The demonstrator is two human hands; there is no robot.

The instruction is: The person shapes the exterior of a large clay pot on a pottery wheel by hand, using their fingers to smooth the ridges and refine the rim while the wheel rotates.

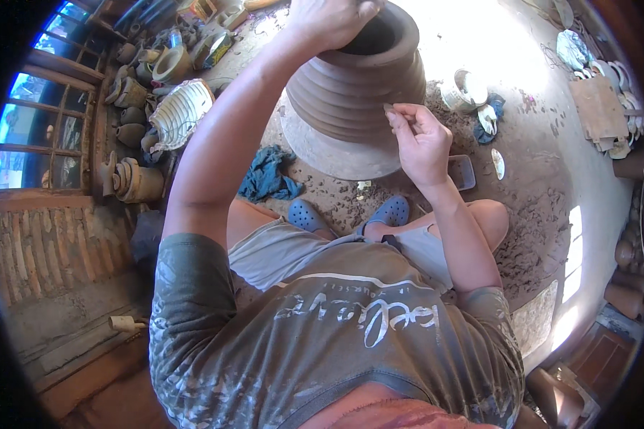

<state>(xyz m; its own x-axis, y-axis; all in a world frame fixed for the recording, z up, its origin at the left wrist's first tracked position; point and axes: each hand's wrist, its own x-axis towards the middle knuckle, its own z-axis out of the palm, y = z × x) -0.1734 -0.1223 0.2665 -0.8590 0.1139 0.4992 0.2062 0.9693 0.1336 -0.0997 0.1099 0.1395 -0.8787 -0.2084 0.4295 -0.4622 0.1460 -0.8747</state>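
A large wet-brown clay pot (358,96) with ridged sides and a wide dark mouth stands on a round, pale potter's wheel (336,156) in front of me. My left hand (333,23) is over the left part of the pot's rim, thumb toward the mouth; the top edge of the picture cuts off most of its fingers. Close by the pot's right side, my right hand (423,143) is closed in a pinch, its fingertips at the ridged wall. Whatever it may hold is too small to make out.
A blue-green cloth (270,174) lies left of the wheel. To the right are a small rectangular tray (461,172) and a whitish bucket (465,91). Clay scraps (544,229) cover the floor. Several pots (137,179) line the left wall below a window (46,129).
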